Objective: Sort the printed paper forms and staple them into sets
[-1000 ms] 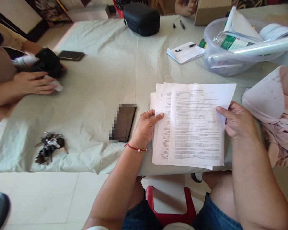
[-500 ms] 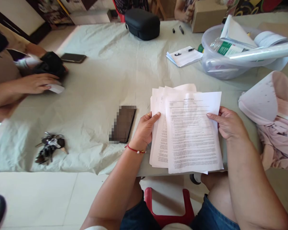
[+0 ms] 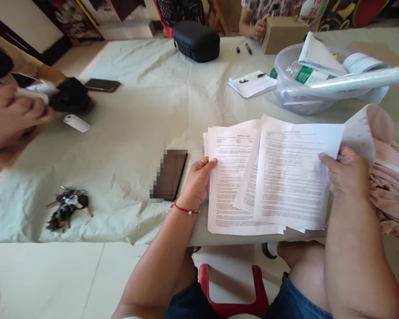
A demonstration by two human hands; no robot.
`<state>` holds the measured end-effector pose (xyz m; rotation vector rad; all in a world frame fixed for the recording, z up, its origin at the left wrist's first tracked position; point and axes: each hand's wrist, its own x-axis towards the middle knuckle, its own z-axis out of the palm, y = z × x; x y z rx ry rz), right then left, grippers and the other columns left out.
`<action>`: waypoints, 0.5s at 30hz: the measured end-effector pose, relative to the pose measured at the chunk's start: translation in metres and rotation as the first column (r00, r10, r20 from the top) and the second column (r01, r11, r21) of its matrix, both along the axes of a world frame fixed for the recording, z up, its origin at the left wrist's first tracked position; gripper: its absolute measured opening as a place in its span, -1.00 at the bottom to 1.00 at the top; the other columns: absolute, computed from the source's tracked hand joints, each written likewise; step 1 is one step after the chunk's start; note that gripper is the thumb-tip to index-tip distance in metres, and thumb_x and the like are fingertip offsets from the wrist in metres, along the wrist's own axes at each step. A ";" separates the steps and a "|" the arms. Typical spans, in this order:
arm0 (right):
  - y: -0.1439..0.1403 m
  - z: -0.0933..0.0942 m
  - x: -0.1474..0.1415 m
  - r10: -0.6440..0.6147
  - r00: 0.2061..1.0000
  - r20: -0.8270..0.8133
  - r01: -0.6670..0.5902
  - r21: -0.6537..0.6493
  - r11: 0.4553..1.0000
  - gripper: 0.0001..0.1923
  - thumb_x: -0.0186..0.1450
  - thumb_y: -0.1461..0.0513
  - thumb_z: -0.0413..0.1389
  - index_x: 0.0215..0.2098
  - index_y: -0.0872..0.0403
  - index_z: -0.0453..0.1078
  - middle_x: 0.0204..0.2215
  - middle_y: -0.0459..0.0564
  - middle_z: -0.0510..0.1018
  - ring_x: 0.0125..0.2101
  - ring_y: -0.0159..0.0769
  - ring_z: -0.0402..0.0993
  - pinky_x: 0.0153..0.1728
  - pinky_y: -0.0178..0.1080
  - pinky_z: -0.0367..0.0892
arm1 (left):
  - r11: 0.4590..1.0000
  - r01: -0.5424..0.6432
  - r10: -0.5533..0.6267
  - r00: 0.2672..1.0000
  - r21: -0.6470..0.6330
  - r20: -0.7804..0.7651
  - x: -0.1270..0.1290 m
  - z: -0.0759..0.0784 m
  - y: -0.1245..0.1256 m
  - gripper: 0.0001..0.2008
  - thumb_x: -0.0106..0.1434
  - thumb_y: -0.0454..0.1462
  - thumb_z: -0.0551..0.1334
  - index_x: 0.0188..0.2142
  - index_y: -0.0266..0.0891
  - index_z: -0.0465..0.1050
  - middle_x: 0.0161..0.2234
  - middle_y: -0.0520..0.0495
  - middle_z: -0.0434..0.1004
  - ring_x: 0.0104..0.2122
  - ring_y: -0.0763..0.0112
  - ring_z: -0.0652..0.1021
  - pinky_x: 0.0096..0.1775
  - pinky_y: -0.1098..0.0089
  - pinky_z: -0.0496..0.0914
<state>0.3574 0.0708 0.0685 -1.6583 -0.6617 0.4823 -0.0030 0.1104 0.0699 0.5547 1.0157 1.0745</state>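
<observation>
Several printed sheets of paper are spread between my hands over the near side of the table. My left hand [image 3: 201,175] pinches the left edge of one stack of printed sheets [image 3: 231,190], thumb on top. Farther right, my right hand [image 3: 347,170] grips the right edge of other printed sheets [image 3: 291,177], which overlap the left stack. Left of my left hand lies a dark phone [image 3: 173,177], partly blurred out. Beyond my right hand, a curved, speckled pale sheet [image 3: 361,133] rests against pink cloth [image 3: 390,186].
A clear plastic basin [image 3: 306,99] holds a bottle, papers and a long film roll. Notes with pens [image 3: 252,84], a black case [image 3: 197,40] and a carton [image 3: 284,34] stand farther back. Keys [image 3: 68,208] lie left. Across the left side, another person's hands [image 3: 20,108] are busy.
My right hand has moved right with its sheets, fanning them away from the left stack. The other person's hand has lifted off a small white roll, leaving it on the table.
</observation>
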 end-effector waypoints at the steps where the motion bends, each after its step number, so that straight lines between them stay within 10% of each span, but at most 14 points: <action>1: -0.001 0.000 0.002 -0.012 1.000 0.014 0.012 0.000 1.000 -0.65 -0.05 0.23 0.37 -0.25 0.00 0.57 -0.35 -0.07 0.70 -0.38 -0.26 0.53 -0.31 -0.21 0.45 | 1.000 -0.004 0.004 1.000 -0.005 -0.002 -0.001 0.000 0.001 -0.56 -0.11 -0.13 0.71 -0.43 -0.23 0.54 -0.40 -0.01 0.70 -0.41 0.39 0.65 -0.29 0.38 0.54; 15: 0.002 -0.003 0.005 0.054 0.997 0.049 -0.051 -0.060 0.997 -0.73 0.00 0.25 0.32 -0.28 -0.02 0.56 -0.35 -0.06 0.68 -0.35 -0.21 0.54 -0.22 -0.16 0.50 | 0.998 -0.036 0.036 0.999 -0.057 0.008 -0.004 0.007 0.005 -0.67 -0.13 -0.29 0.63 -0.50 -0.24 0.50 -0.48 0.02 0.63 -0.47 0.46 0.59 -0.35 0.45 0.48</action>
